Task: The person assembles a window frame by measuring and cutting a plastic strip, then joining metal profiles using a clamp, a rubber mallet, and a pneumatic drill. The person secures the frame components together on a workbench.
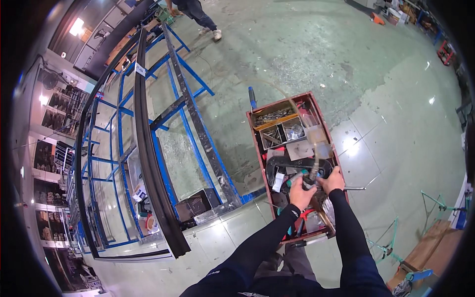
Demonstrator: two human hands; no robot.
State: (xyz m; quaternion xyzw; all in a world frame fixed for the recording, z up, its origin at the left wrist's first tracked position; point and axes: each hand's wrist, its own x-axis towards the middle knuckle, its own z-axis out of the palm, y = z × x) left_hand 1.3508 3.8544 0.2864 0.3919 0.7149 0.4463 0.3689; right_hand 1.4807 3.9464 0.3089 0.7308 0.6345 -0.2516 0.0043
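Both my hands are over a red tool cart, close together at its near end. My left hand has its fingers curled round a dark hand tool, whose kind I cannot make out. My right hand is closed at the tool's other side, its grip partly hidden. A pale hose comes down from the far side of the cart to the tool between my hands. Just beyond lies a black G-clamp-like frame. A white box-shaped piece lies left of my left hand.
Small bins of drill bits and loose hardware fill the cart's far end. A metal rod juts out on the right. To the left stands a blue steel rack carrying long dark profiles. A person stands far off.
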